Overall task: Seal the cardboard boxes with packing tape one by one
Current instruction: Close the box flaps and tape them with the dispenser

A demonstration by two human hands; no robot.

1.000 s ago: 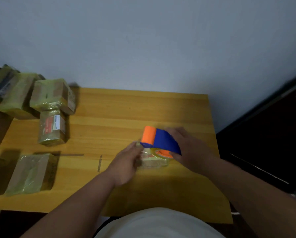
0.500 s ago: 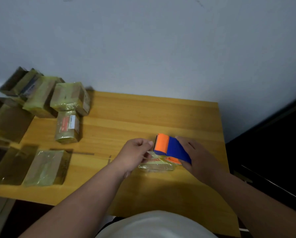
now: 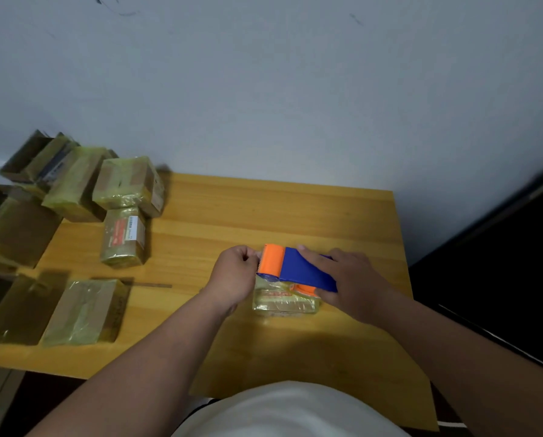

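Small taped box (image 3: 284,302) lay on the wooden surface (image 3: 264,212), toward its right edge, abt midway front to back. R hand (image 3: 353,283) had its grip curled round the blue/orange tape dispenser (image 3: 295,268), held over the box w/ orange end pointing left. L hand (image 3: 235,275) sat just beside that orange end, fingers curled, grip pinching at the tape by the cutter. Other wrapped boxes (image 3: 123,236) were piled along the surface's left edge & far-left corner.
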